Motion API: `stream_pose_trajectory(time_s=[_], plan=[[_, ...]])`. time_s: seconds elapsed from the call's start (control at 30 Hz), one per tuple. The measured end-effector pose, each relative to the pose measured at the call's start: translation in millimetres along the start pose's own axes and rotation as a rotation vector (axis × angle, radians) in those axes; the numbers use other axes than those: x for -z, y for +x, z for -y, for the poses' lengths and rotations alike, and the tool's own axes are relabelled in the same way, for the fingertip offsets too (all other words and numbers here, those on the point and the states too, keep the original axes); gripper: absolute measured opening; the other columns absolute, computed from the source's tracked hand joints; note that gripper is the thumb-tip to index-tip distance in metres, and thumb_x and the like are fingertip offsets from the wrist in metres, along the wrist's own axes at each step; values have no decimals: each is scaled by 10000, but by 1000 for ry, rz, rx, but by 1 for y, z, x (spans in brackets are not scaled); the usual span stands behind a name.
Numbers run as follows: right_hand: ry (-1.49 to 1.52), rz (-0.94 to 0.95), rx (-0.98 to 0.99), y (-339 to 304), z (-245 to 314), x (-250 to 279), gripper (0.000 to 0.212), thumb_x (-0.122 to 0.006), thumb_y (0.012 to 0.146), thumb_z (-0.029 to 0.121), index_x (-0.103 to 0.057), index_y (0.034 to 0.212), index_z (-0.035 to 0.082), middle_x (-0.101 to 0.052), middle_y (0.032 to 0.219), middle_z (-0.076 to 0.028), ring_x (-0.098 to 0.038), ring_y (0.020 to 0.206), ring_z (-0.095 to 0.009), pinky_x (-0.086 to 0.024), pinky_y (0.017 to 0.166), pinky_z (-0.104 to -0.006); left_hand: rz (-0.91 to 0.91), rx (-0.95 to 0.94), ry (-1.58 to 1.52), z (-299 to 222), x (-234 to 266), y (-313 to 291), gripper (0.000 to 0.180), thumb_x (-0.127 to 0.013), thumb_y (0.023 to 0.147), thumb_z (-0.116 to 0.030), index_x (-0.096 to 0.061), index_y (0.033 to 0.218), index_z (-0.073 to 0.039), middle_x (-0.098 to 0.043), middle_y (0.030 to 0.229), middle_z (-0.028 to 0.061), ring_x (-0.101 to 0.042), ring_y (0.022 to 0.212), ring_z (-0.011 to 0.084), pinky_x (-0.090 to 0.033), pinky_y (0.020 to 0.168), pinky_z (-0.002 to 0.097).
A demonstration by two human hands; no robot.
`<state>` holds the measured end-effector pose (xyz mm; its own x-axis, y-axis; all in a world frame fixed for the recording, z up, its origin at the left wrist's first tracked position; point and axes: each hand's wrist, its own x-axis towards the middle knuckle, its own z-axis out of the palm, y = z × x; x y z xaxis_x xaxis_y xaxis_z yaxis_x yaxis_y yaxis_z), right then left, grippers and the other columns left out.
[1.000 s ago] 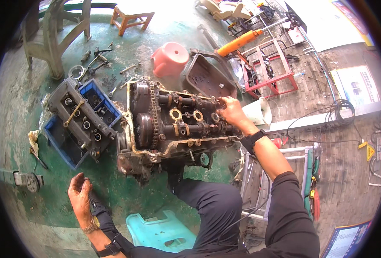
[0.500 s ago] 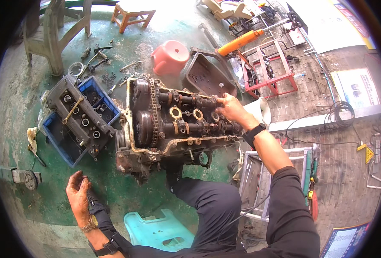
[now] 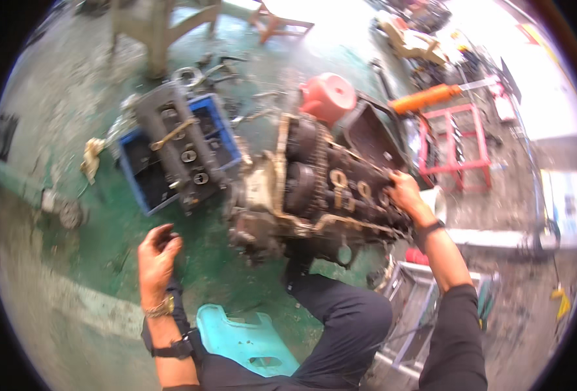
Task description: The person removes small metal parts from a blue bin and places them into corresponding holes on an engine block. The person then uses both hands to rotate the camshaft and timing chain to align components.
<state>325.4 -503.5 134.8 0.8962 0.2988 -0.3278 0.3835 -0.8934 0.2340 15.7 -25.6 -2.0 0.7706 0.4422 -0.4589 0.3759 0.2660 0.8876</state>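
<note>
A dirty engine cylinder head (image 3: 347,225) stands before me, a timing chain (image 3: 320,173) and round sprockets at its left end and camshafts along its top. My right hand (image 3: 407,197) is at its right end, fingers bent down and closed on the camshaft area; motion blur hides what they grip. My left hand (image 3: 158,260) hovers over the green floor, left of the engine, fingers loosely curled with the thumb apart and nothing in them. Beyond it a grey valve cover (image 3: 187,146) lies across a blue parts crate (image 3: 132,179), with a brass-coloured wrench (image 3: 171,135) on top.
A turquoise stool (image 3: 239,342) is by my legs. Behind the engine are a pink stool (image 3: 331,98) and a dark tray (image 3: 373,133). An orange jack cylinder (image 3: 425,98) and red frame (image 3: 454,146) stand far right. A metal frame (image 3: 406,313) is beside my right leg.
The whole scene has shifted right and partly downward in view, with more blur. My right hand stays at the engine's right end; my left stays free, near the crate.
</note>
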Motion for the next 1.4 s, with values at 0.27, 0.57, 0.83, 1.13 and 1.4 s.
stream_pose_trajectory(time_s=[0.27,0.57,0.83,1.13,1.4], plan=[[322,-40,55,15,-29,-19,508,-762,657,28,-600,1126,-82,-687,968,-210,-671,910,-306,-523,820,-365,6,-45,-159,11,15,2,352,-731,827,-75,-608,1139,32,-635,905,19,-568,772,66,-483,694,230],[-143,-81,52,47,46,74,559,-785,686,116,-537,1166,-25,-637,982,-272,-619,934,-444,-509,795,-485,-69,-86,-191,11,34,0,295,-714,852,-107,-609,1086,40,-633,906,21,-568,831,78,-483,766,244],[84,-137,416,163,255,157,573,-699,816,212,-511,1304,-22,-597,1177,-284,-604,1057,-391,-483,895,-424,-104,10,-155,6,42,0,301,-714,845,-108,-605,1075,53,-627,901,21,-560,830,80,-476,763,246],[66,-87,565,229,472,76,551,-736,790,275,-578,1245,9,-640,1154,-225,-611,1089,-360,-482,929,-412,-187,-48,-264,5,59,-6,290,-713,847,-122,-617,1056,54,-666,807,49,-579,731,81,-492,673,265],[-3,-3,562,253,529,-37,570,-734,780,343,-594,1219,9,-655,1082,-240,-583,1117,-376,-463,954,-439,-166,183,-307,-10,72,-10,281,-681,864,-62,-596,1113,38,-624,904,16,-564,795,67,-481,733,228]])
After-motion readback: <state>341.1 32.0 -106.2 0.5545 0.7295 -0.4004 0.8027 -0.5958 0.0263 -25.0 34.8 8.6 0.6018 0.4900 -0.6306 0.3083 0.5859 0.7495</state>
